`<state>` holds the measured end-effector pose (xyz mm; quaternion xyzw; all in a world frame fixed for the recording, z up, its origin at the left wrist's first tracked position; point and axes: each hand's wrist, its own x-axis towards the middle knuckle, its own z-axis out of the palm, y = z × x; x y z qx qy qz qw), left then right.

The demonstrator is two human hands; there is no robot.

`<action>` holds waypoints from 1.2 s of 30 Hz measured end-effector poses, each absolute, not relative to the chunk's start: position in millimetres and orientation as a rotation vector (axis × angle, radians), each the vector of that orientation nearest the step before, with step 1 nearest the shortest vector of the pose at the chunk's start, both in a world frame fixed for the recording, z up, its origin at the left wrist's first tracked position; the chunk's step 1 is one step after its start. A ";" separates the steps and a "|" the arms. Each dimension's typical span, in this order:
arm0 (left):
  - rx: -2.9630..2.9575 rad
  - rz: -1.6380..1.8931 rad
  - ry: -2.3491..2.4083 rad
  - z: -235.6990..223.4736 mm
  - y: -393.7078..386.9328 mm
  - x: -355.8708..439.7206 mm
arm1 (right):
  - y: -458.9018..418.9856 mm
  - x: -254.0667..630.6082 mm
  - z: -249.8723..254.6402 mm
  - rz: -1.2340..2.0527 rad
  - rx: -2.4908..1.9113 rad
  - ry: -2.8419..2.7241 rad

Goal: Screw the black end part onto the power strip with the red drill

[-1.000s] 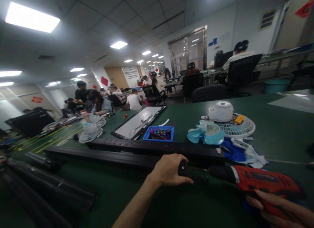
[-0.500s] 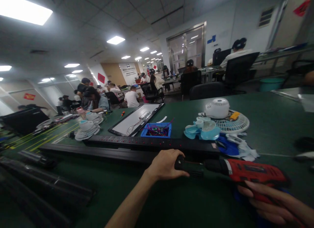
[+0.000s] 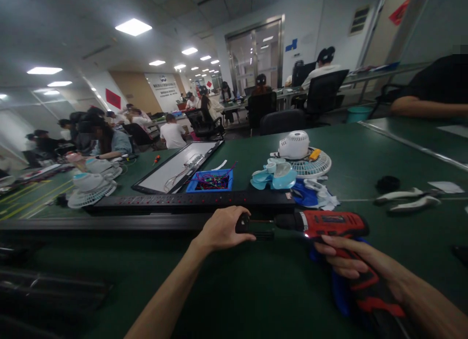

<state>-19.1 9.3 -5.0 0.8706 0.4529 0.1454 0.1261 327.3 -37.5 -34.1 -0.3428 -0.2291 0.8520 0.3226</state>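
My left hand is closed around the right end of a long plain black bar, thumb below and fingers over the top. My right hand grips a red and black cordless drill by its handle. A small light glows under the drill's chuck. Its thin bit points left at the bar's end, level with my left fingers; whether the tip touches a screw there I cannot tell. Just behind lies a second long black bar with red dots along it, resembling a power strip.
Behind the bars are a blue tray of wires, a framed panel, light blue fan blades and a white fan. Pliers lie at right. Black lengths lie front left. A person's arm rests at far right.
The view has swung right, so things appear further left. The drill's light now shows lit, and its thin bit is visible at the bar's end. Both hands keep their holds.
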 end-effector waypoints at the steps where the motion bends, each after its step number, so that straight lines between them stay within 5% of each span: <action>1: 2.536 0.423 1.319 -5.3 9.3 -19.2 | -37.3 326.8 -33.8 2.238 -0.882 -0.607; 36: 2.569 0.474 1.336 -11.9 9.6 -19.1 | -30.7 336.7 -54.2 2.252 -0.811 -0.678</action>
